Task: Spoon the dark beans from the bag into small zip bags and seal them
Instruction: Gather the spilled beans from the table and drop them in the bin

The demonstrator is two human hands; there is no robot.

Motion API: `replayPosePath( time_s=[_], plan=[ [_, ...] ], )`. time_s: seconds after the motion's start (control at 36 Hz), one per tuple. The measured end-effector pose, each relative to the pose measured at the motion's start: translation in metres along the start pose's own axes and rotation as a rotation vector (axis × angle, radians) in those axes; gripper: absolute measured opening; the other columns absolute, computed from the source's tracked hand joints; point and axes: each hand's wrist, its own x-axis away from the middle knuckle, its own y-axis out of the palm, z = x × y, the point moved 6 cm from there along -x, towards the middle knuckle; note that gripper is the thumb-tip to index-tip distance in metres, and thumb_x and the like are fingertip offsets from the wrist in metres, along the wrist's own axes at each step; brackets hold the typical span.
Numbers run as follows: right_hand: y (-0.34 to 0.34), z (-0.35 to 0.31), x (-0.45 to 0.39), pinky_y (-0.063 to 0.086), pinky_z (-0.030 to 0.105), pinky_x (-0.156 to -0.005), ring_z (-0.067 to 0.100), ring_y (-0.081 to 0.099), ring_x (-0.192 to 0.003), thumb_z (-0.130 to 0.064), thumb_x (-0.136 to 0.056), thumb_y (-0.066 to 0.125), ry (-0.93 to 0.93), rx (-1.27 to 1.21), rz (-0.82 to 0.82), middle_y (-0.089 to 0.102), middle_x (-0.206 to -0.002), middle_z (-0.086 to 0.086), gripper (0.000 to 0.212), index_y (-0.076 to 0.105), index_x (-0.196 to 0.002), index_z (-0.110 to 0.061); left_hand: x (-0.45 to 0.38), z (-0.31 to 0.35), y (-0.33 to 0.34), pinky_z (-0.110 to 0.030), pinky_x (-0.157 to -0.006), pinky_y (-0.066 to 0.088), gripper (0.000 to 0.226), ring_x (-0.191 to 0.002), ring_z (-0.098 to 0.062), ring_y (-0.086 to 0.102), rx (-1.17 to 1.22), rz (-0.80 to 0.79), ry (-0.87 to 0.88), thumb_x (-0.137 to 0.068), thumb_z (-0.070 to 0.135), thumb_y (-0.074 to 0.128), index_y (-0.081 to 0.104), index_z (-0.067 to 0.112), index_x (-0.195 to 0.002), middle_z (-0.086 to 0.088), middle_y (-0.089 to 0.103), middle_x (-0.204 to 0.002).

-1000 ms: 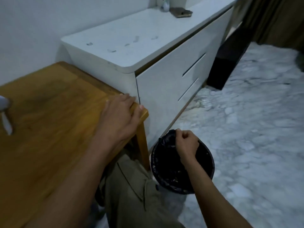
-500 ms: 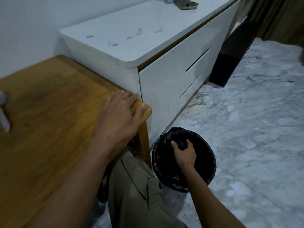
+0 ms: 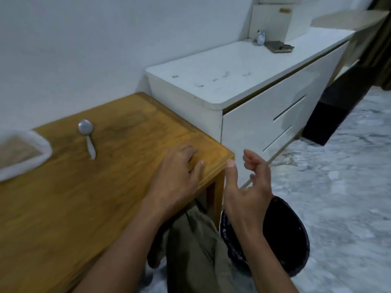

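**Two empty hands at the table**

Two hands hold nothing. The left hand (image 3: pixel 177 178) lies flat on the table (image 3: pixel 74 197) near its corner. The right hand (image 3: pixel 247 187) hangs beside that corner, fingers loosely spread, above the bin (image 3: pixel 289 240). The spoon (image 3: pixel 86 134) lies on the table, near a white tray (image 3: pixel 25 153). No beans or zip bags show.

One spoon (image 3: pixel 86 135), one tray (image 3: pixel 41 152), one bin (image 3: pixel 292 240), two hands (image 3: pixel 175 176)

The white tray (image 3: pixel 31 157) is cut by the left edge and blurred. The right hand (image 3: pixel 247 191) hides part of the black bin (image 3: pixel 292 240). The far small objects (image 3: pixel 273 44) on the cabinet are unclear.
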Motion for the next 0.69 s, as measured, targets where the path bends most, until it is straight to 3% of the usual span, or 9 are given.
replayPosePath(
  time_s=[0.17, 0.25, 0.33, 0.47, 0.58, 0.69],
  plan=[
    [0.077, -0.063, 0.032, 0.043, 0.006, -0.078, -0.001, 0.057, -0.103, -0.030, -0.090, 0.069, -0.098, -0.060, -0.396, 0.061, -0.109, -0.015, 0.031, 0.061, -0.120, -0.029, 0.051, -0.054, -0.058, -0.039, -0.101, 0.050, 0.040, -0.120, -0.016, 0.058, 0.036, 0.100, -0.121, -0.092, 0.025, 0.063, 0.062, 0.025, -0.132, 0.002, 0.064, -0.132],
    [0.129, -0.083, 0.056, 0.041, 0.004, -0.074, -0.003, 0.055, -0.103, -0.035, -0.092, 0.066, -0.065, -0.037, -0.700, 0.058, -0.111, -0.016, 0.030, 0.058, -0.122, -0.033, 0.080, -0.083, -0.095, -0.037, -0.094, 0.052, 0.037, -0.115, -0.014, 0.061, 0.002, 0.196, -0.211, -0.093, 0.027, 0.060, 0.062, 0.028, -0.130, 0.006, 0.067, -0.127],
    [0.183, -0.098, 0.079, 0.045, 0.013, -0.077, 0.004, 0.057, -0.102, -0.032, -0.092, 0.066, -0.041, -0.044, -0.886, 0.060, -0.110, -0.012, 0.028, 0.058, -0.119, -0.031, 0.104, -0.112, -0.131, -0.032, -0.094, 0.050, 0.035, -0.114, -0.014, 0.062, 0.004, 0.306, -0.347, -0.094, 0.025, 0.063, 0.064, 0.031, -0.128, 0.009, 0.067, -0.126],
    [0.263, -0.116, 0.109, 0.054, 0.028, -0.087, 0.010, 0.062, -0.099, -0.029, -0.088, 0.069, -0.090, -0.001, -1.029, 0.064, -0.106, -0.007, 0.028, 0.062, -0.115, -0.027, 0.132, -0.168, -0.178, -0.027, -0.096, 0.041, 0.042, -0.121, -0.018, 0.057, -0.058, 0.541, -0.552, -0.091, 0.032, 0.068, 0.060, 0.026, -0.132, 0.002, 0.062, -0.135],
    [0.306, -0.125, 0.122, 0.049, 0.024, -0.093, 0.014, 0.061, -0.113, -0.023, -0.089, 0.066, -0.171, 0.078, -1.066, 0.066, -0.120, -0.003, 0.036, 0.062, -0.125, -0.022, 0.139, -0.211, -0.208, -0.031, -0.095, 0.040, 0.054, -0.125, -0.026, 0.053, -0.076, 0.719, -0.654, -0.089, 0.032, 0.070, 0.052, 0.020, -0.138, -0.008, 0.055, -0.140],
    [0.332, -0.136, 0.126, 0.040, 0.024, -0.088, 0.020, 0.051, -0.127, -0.022, -0.093, 0.062, -0.251, 0.138, -1.041, 0.057, -0.133, 0.001, 0.047, 0.049, -0.138, -0.022, 0.131, -0.247, -0.221, -0.034, -0.090, 0.044, 0.064, -0.123, -0.030, 0.053, -0.056, 0.721, -0.711, -0.090, 0.033, 0.068, 0.039, 0.020, -0.145, -0.011, 0.052, -0.141]
  ],
)
